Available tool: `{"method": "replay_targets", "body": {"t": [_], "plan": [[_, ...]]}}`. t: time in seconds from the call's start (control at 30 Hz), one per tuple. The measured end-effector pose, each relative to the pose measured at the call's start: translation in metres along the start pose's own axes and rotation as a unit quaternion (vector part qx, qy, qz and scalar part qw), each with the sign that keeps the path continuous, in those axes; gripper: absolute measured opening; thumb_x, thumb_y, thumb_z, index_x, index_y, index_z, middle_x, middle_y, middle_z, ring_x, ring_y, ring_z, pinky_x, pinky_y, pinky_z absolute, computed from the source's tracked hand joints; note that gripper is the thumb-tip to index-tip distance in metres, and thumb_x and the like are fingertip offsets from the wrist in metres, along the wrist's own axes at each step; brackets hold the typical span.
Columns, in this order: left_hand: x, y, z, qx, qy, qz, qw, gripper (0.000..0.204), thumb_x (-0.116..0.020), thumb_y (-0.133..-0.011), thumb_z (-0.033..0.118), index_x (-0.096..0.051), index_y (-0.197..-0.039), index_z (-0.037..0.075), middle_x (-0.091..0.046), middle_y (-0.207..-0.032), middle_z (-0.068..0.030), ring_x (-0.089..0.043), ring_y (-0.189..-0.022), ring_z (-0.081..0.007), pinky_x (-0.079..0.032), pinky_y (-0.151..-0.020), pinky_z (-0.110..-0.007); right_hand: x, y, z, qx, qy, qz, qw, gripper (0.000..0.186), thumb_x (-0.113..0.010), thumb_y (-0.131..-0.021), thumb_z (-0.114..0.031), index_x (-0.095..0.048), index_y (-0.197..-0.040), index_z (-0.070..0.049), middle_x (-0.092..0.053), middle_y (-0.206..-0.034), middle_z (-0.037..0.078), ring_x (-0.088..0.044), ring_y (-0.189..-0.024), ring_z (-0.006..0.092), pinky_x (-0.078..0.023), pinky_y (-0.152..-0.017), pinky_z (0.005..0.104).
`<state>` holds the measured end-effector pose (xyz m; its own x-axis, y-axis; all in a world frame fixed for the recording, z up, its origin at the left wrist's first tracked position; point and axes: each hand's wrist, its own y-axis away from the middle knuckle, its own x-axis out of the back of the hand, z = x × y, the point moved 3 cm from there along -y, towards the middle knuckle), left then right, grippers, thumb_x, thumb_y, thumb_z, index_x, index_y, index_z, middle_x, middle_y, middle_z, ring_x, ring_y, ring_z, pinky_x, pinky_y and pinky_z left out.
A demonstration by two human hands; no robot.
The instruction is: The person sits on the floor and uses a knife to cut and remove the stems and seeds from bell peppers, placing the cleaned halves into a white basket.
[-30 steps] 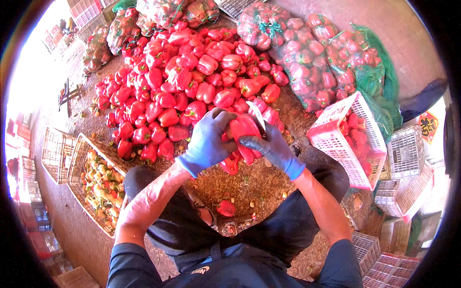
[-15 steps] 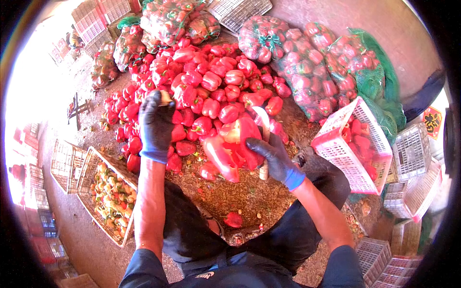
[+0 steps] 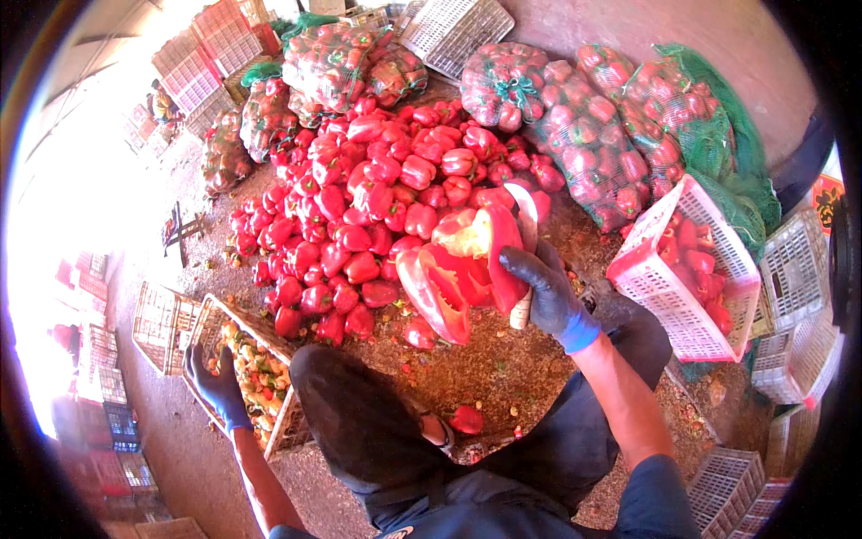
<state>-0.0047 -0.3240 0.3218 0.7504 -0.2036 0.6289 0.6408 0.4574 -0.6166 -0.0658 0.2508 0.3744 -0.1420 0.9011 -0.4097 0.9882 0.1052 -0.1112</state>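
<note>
My right hand (image 3: 549, 292), in a dark glove with a blue cuff, grips a knife (image 3: 523, 212) together with a cut-open red bell pepper (image 3: 435, 289). The knife's pale curved blade points up behind the pepper, and its light handle end shows below. The pepper is split wide, with its hollow inside and pale flesh showing. Over at the left, my gloved left hand (image 3: 215, 384) hangs above a crate (image 3: 208, 316) of pepper cores and stems (image 3: 256, 368). Its thumb and fingers are spread, with nothing seen between them.
A large heap of red bell peppers (image 3: 359, 207) lies on the floor ahead. Behind it stand net sacks of peppers (image 3: 588, 135). At right is a white-and-pink crate (image 3: 673, 305) holding red peppers. One loose pepper (image 3: 467, 419) lies between my feet.
My left hand has gone from above the heap down and left to the crate of cores, letting go of the pale pepper core. My right hand keeps the pepper and knife.
</note>
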Motion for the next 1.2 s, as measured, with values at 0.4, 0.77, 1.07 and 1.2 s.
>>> {"method": "replay_targets", "body": {"t": [0.4, 0.77, 1.07, 1.2], "plan": [[-0.066, 0.065, 0.404, -0.373, 0.218, -0.297, 0.851, 0.061, -0.085, -0.068, 0.017, -0.064, -0.124, 0.004, -0.067, -0.112, -0.0185, -0.065, -0.106, -0.0386, -0.052, -0.095, -0.047, 0.005, 0.009, 0.022, 0.008, 0.111, 0.038, 0.993, 0.052, -0.079, -0.092, -0.035, -0.065, -0.128, -0.001, -0.071, -0.115, 0.004, -0.064, -0.105, 0.0118, -0.052, -0.091, 0.03], [-0.129, 0.095, 0.398, -0.343, 0.214, -0.272, 0.873, 0.038, -0.077, -0.073, 0.016, -0.063, -0.107, 0.007, -0.065, -0.096, -0.0167, -0.068, -0.079, -0.0398, -0.055, -0.063, -0.048, 0.019, 0.017, 0.024, -0.012, 0.198, 0.059, 0.978, 0.054, -0.081, -0.09, -0.036, -0.065, -0.127, -0.001, -0.073, -0.111, 0.007, -0.065, -0.102, 0.0113, -0.054, -0.089, 0.0308], [-0.107, 0.032, 0.31, 0.171, 0.66, -0.283, 0.675, 0.012, -0.071, -0.094, 0.006, -0.07, -0.105, 0.005, -0.07, -0.099, -0.007, -0.068, -0.083, -0.0165, -0.061, -0.069, -0.032, 0.025, 0.018, 0.011, -0.132, 0.092, 0.072, 0.984, 0.057, -0.078, -0.09, -0.039, -0.063, -0.133, -0.005, -0.07, -0.105, 0.001, -0.063, -0.085, 0.0067, -0.051, -0.063, 0.0221], [-0.067, -0.021, 0.182, 0.171, 0.543, -0.127, 0.812, 0.022, -0.074, -0.091, 0.007, -0.071, -0.113, 0.005, -0.07, -0.106, -0.0069, -0.068, -0.09, -0.0181, -0.06, -0.077, -0.033, 0.011, 0.02, -0.017, -0.042, 0.05, 0.081, 0.995, 0.051, -0.07, -0.095, -0.037, -0.056, -0.134, -0.007, -0.065, -0.092, -0.003, -0.057, -0.07, 0.0045, -0.045, -0.057, 0.0225]]}}
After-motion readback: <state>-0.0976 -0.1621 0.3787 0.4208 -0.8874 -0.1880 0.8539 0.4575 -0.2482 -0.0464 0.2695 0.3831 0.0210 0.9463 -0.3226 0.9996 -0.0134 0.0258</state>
